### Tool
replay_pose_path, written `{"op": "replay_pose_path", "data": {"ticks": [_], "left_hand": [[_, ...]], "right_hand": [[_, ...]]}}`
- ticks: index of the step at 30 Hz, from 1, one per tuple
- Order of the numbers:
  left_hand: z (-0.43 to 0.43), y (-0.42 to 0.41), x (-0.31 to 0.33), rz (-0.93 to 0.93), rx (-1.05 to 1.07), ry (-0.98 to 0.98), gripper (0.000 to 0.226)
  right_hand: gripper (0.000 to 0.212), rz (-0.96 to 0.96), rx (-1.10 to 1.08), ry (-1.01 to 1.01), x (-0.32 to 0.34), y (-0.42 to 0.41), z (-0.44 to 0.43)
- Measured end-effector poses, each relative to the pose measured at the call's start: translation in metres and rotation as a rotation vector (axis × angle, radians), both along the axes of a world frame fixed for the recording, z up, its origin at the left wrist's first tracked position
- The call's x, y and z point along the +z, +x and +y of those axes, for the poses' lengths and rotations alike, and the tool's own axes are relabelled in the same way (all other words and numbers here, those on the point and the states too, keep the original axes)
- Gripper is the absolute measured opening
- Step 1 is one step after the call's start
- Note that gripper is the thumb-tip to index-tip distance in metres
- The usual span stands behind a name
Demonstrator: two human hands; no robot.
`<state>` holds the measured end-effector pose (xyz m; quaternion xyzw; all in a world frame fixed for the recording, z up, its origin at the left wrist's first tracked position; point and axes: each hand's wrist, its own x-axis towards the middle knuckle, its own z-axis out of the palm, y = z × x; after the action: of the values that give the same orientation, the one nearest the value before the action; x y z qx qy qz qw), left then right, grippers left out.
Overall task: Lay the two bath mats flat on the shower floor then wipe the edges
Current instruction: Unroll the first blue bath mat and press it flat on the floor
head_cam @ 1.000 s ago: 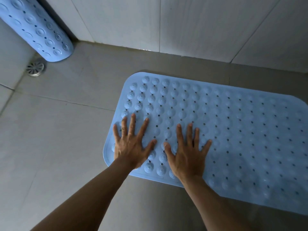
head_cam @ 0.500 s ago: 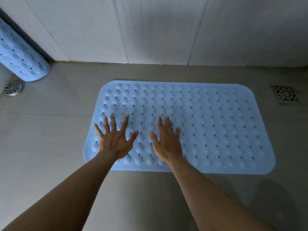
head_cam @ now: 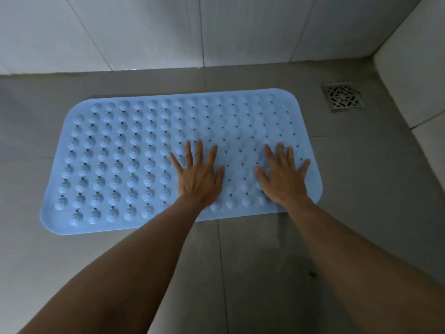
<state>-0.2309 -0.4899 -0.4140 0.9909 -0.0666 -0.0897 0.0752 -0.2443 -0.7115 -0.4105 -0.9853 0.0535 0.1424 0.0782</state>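
one mat (head_cam: 120, 153) flat on tiled floor (head_cam: 252, 266) | drain (head_cam: 342, 96) beside right wall (head_cam: 414, 68)

Both hands (head_cam: 199, 175) on mat (head_cam: 125, 160); drain (head_cam: 343, 96) right.

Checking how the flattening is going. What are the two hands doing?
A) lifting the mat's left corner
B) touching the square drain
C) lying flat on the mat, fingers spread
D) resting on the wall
C: the left hand and right hand lie palm-down, fingers spread, on the blue bath mat, apart from the square floor drain.
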Motion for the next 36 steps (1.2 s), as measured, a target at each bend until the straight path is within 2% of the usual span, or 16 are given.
{"op": "replay_pose_path", "data": {"ticks": [6,11,22,26,30,36], "left_hand": [[-0.023,-0.001,-0.015,0.075,0.074,0.023,0.081],[-0.023,0.001,-0.011,0.079,0.070,0.038,0.080],[-0.029,0.006,-0.013,0.079,0.128,0.030,0.068],[-0.031,0.006,-0.013,0.078,0.125,0.060,0.068],[-0.030,0.008,-0.016,0.065,0.122,0.049,0.064],[-0.029,0.014,-0.017,0.049,0.103,0.049,0.063]], "right_hand": [[0.090,-0.049,0.002,-0.019,-0.013,0.003,-0.011],[0.079,-0.015,0.049,-0.008,-0.017,0.006,-0.015],[0.071,-0.008,0.037,-0.038,-0.018,0.010,-0.013],[0.071,-0.044,0.071,-0.042,-0.019,0.008,-0.011],[0.059,-0.039,0.158,-0.014,-0.020,0.014,-0.014],[0.056,-0.020,0.160,-0.030,-0.019,0.022,-0.014]]}}
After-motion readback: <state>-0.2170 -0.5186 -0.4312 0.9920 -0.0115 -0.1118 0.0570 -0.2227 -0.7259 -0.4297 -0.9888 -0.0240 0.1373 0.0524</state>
